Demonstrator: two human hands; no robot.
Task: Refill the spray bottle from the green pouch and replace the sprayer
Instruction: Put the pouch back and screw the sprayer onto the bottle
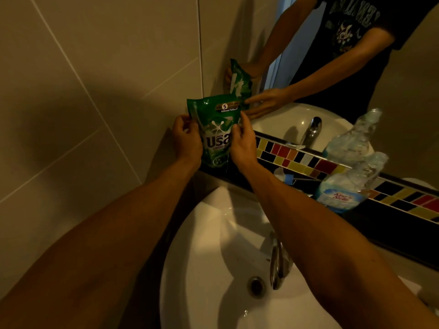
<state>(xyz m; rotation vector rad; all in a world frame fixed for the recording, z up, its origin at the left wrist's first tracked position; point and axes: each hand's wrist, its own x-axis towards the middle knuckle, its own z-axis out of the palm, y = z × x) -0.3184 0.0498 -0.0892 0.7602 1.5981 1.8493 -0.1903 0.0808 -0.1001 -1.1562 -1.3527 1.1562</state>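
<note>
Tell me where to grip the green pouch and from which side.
Grip the green pouch by its two side edges at mid-height, one hand from each side, as the left hand and right hand do now. It stands upright in the corner on the dark ledge; its body looks soft, so side seams probably give firmer hold and leave the top free.

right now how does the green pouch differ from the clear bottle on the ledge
The green pouch is opaque, flat and soft, gripped by the left hand and right hand at its sides; the clear bottle is see-through, rounded and untouched. The pouch is at the corner by the wall; the bottle is right of the tap. Both stand upright on the ledge.
</note>
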